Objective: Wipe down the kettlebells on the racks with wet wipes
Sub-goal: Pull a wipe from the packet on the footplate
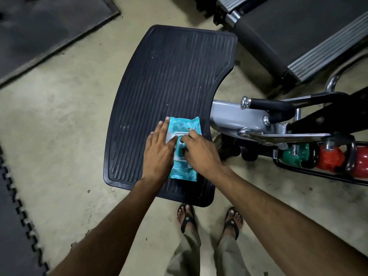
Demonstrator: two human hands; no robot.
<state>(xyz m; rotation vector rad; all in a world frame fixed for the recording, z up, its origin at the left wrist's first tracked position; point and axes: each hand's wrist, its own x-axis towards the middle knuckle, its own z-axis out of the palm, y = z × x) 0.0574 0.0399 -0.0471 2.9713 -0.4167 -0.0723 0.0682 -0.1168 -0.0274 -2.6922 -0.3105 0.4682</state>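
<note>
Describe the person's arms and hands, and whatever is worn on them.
Both forearms are bare as far as the bottom edge of the picture, and no sleeves show. The left hand and the right hand are ungloved. No watch, bracelet or ring is visible on the sides that face the camera.

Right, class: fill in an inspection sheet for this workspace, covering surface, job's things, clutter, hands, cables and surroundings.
Surface: black ribbed platform over a concrete floor.
Job's things: teal wipes pack lying flat on the platform; green kettlebell and red kettlebell in a rack at the right.
Clutter: nothing seen.
Hands: left hand presses flat on the wipes pack; right hand has its fingers curled at the pack's opening, and what they hold is hidden.
Cables: nothing seen.
Surroundings: treadmill beyond the platform; dark floor mats at the left; sandalled feet below.
</note>
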